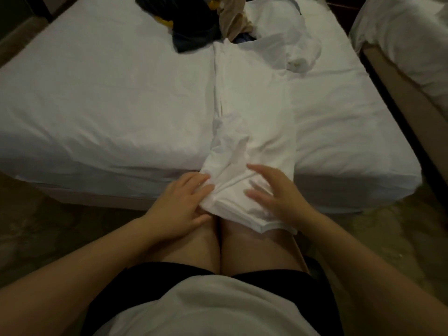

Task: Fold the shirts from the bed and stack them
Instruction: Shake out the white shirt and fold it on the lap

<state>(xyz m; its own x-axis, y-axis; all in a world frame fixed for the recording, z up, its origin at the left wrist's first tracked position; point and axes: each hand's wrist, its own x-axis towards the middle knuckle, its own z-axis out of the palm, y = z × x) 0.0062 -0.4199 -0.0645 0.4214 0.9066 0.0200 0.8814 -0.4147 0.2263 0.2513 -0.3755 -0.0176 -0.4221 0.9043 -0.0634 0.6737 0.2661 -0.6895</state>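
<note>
At the near edge of the bed (97,112), the strip-folded white shirt (254,105) overhangs the knees (232,241), left hand (179,204) pinching its bunched hem, right hand (276,195) spread open on it, so that hem probably needs flattening before folding upward.

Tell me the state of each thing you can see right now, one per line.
white shirt: folded into a long strip, near end hanging off the bed edge.
left hand: pinches the shirt's bunched near corner.
right hand: fingers spread, resting on the shirt.
dark clothes pile: unfolded, heaped at the far end.
crumpled white garment: unfolded, beside the strip.
</note>
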